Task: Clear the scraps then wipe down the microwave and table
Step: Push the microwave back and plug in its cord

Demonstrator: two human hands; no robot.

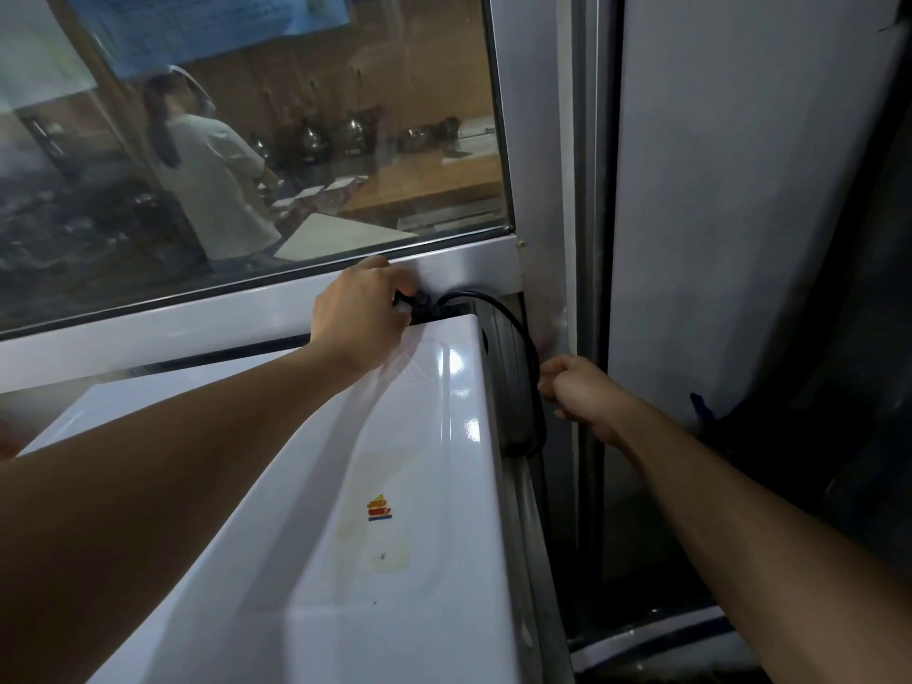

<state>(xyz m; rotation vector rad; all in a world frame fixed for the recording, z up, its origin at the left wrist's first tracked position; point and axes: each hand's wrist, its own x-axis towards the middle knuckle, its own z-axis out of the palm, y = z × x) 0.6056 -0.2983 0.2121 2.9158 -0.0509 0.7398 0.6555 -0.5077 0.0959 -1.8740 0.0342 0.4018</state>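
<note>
Both my hands work behind the white microwave [395, 486] under the window: my left hand [362, 313] grips the black plug [412, 306], my right hand [580, 392] pinches its cord [528, 367].

Looks like a canteen or commercial kitchen: a person in white [212, 180] is standing behind the glass window [247, 140], metal pots [345, 135] are sitting along a wooden counter [434, 180], trays nearby.

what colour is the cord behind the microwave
Black. The cord loops down beside the white microwave, clearest in the head view.
</note>
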